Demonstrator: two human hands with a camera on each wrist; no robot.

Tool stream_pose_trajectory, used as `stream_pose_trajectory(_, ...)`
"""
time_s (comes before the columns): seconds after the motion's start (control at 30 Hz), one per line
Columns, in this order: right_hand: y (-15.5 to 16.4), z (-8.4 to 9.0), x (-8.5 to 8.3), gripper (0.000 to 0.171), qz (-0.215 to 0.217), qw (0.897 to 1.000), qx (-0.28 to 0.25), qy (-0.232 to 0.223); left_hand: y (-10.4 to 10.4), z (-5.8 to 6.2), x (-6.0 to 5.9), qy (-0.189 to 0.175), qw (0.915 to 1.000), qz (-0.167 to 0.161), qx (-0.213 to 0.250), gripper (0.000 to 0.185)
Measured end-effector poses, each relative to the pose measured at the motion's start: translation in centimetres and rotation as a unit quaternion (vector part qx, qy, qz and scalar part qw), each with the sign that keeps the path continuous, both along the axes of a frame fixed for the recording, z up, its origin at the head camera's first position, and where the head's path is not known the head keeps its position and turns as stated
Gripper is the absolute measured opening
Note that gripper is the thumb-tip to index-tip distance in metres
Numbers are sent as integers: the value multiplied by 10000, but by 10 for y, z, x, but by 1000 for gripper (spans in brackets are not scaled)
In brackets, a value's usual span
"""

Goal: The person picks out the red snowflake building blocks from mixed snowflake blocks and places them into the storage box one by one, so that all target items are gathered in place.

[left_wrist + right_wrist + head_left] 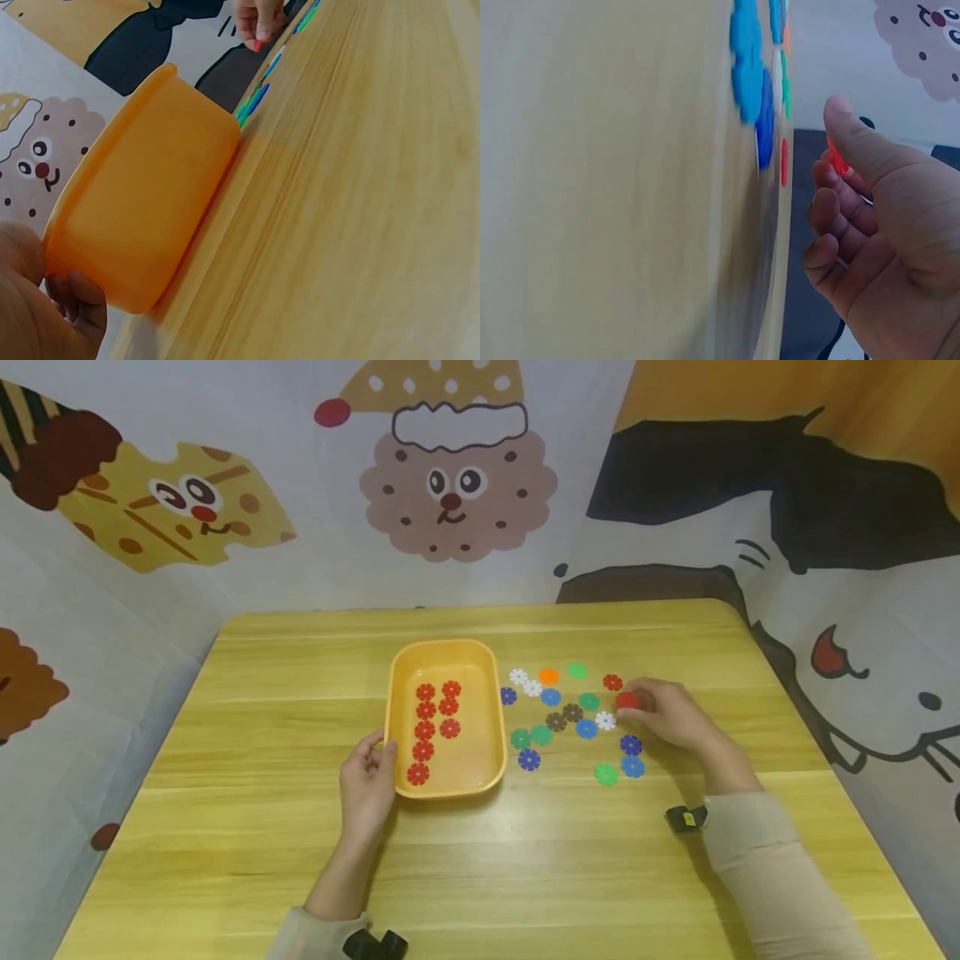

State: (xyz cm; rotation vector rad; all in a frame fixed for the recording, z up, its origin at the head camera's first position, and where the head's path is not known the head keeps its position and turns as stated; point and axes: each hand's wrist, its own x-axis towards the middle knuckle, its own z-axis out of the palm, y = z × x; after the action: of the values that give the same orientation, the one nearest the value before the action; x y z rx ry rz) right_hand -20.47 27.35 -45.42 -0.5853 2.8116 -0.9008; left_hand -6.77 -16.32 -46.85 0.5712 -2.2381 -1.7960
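Observation:
My left hand [366,787] grips the left rim of a yellow-orange plastic tray [480,760], thumb at the rim and fingers curled outside it. The left wrist view shows the tray's outer wall [150,187] beside that hand [45,300]. Several red notched discs [424,729] lie in two columns in the tray's left and middle part. On the right, my right hand [671,718] pinches one red notched disc [627,700] between thumb and fingers, raised off the table in the right wrist view. Another red disc [612,682] lies just beyond those fingertips.
Scattered right of the tray are several notched discs: white [605,720], blue [587,728], dark blue [528,760], green [606,774], brown [556,722] and orange [549,677]. The wooden table [540,877] meets a cartoon-printed cloth [300,560] at its back edge.

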Motion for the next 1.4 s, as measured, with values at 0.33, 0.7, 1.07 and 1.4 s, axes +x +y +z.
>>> stream_pose_trajectory(0.33,-20,6,0,47,-43,9990,-429,-105,4,2,1,76,10000,18,14,32)
stream_pose_trajectory(0.7,-46,12,0,44,78,9972,-735,-77,3,1,1,102,9999,18,18,31)
stream_pose_trajectory(1.07,-73,15,-1,35,437,9934,-1034,246,2,1,2,23,10000,39,-46,32)
stream_pose_trajectory(1.4,-105,14,3,37,711,9926,-975,-94,2,0,1,12,10000,47,-84,32)
